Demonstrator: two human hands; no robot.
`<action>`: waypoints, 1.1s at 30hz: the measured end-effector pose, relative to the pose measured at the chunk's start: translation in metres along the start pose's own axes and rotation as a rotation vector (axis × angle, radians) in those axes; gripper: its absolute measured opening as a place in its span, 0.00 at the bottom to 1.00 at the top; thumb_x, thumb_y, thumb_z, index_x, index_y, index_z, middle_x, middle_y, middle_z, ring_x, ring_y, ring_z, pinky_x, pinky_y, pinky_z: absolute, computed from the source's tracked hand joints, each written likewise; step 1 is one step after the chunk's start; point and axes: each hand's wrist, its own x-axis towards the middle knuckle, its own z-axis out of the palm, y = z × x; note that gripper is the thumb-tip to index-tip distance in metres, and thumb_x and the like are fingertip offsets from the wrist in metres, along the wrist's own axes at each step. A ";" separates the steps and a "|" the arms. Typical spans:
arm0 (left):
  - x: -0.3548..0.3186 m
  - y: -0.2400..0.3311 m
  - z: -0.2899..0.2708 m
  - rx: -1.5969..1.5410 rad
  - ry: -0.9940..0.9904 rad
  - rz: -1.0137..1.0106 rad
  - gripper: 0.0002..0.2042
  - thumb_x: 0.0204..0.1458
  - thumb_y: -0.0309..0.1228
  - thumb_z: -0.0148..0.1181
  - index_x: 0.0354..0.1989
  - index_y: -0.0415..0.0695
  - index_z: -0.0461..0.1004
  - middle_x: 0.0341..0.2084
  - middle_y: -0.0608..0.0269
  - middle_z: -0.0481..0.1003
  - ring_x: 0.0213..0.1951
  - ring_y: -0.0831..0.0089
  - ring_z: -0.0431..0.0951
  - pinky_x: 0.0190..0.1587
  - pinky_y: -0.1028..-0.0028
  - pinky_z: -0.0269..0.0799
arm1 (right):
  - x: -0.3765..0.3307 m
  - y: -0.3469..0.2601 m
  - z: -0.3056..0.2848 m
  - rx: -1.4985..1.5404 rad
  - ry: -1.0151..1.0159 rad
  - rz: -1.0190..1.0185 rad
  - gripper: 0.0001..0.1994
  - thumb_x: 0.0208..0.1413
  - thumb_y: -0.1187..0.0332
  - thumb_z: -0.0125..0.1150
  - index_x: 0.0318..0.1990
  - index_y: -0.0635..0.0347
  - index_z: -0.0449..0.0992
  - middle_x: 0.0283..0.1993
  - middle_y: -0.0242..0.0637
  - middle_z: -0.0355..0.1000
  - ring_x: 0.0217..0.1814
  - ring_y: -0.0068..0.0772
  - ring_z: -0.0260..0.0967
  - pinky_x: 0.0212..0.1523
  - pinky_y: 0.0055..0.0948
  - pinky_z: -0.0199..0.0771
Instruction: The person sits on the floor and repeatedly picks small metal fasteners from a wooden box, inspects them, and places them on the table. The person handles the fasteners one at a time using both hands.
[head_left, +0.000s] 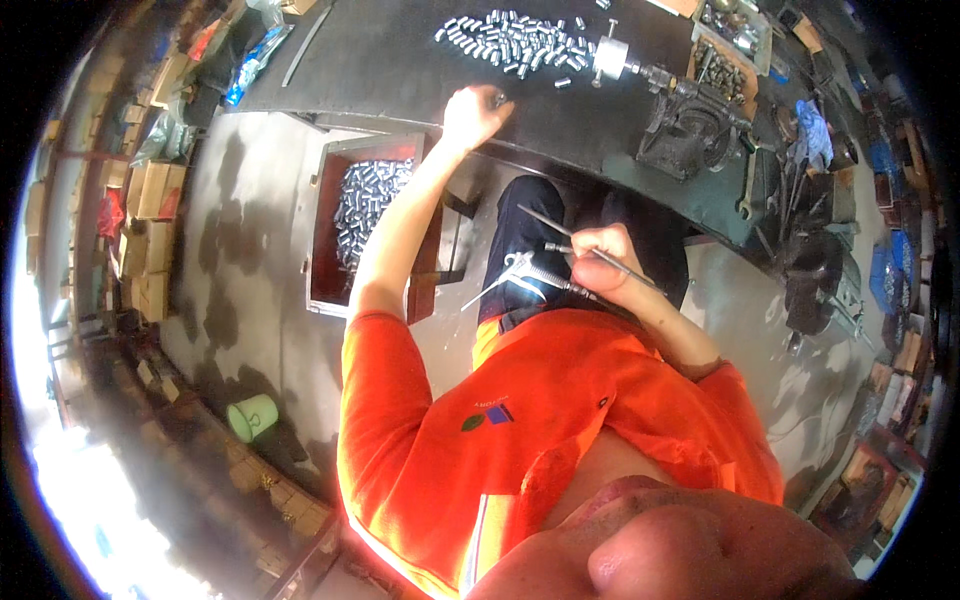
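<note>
My left hand (476, 119) is over the front edge of the dark workbench (380, 75), its fingers pinched on a small metal part (500, 99) whose shape is mostly hidden. Beyond it lies a loose pile of short shiny metal cylinders (520, 42). Close to my lap, my right hand (604, 260) is closed round a thin metal rod (543, 219), which slants out past both sides of the fist. A second short metal end (556, 247) pokes out beside that fist. Just below, a silver air blow gun (522, 272) lies across my thigh.
Left of my knees stands a red-brown box (314, 270) filled with metal cylinders (368, 210). A chuck-like fixture (612, 58) and a dark machine (690, 135) are mounted on the bench's right. A wrench (748, 190) and blue glove (814, 135) are farther right. A pale green bucket (252, 417) is on the floor.
</note>
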 end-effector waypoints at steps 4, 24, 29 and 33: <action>0.053 0.005 0.000 -0.888 0.028 -0.332 0.18 0.43 0.24 0.59 0.45 0.32 0.69 0.25 0.54 0.77 0.21 0.75 0.77 0.22 0.80 0.72 | -0.002 0.005 0.004 -0.050 0.020 -0.022 0.07 0.34 0.76 0.49 0.13 0.61 0.59 0.12 0.33 0.47 0.16 0.16 0.46 0.15 0.24 0.46; -0.237 -0.234 -0.067 -0.088 0.021 -0.853 0.15 0.40 0.33 0.57 0.38 0.44 0.76 0.22 0.55 0.77 0.28 0.62 0.79 0.35 0.67 0.73 | -0.004 0.026 0.016 0.143 -0.086 0.163 0.10 0.34 0.71 0.52 0.13 0.60 0.57 0.13 0.25 0.48 0.18 0.13 0.45 0.18 0.21 0.45; -0.192 -0.205 -0.042 0.454 -0.275 -0.908 0.17 0.42 0.40 0.56 0.38 0.42 0.75 0.38 0.47 0.75 0.43 0.55 0.75 0.45 0.62 0.70 | -0.001 0.008 0.019 0.013 -0.032 0.173 0.08 0.33 0.72 0.52 0.13 0.60 0.59 0.12 0.28 0.48 0.18 0.14 0.47 0.17 0.24 0.47; -0.216 -0.225 -0.028 0.544 -0.144 -0.948 0.21 0.43 0.45 0.59 0.41 0.44 0.72 0.40 0.51 0.74 0.43 0.56 0.75 0.45 0.60 0.70 | 0.002 0.016 0.015 -0.034 -0.105 0.100 0.08 0.34 0.73 0.53 0.12 0.61 0.60 0.12 0.31 0.49 0.18 0.16 0.48 0.17 0.26 0.49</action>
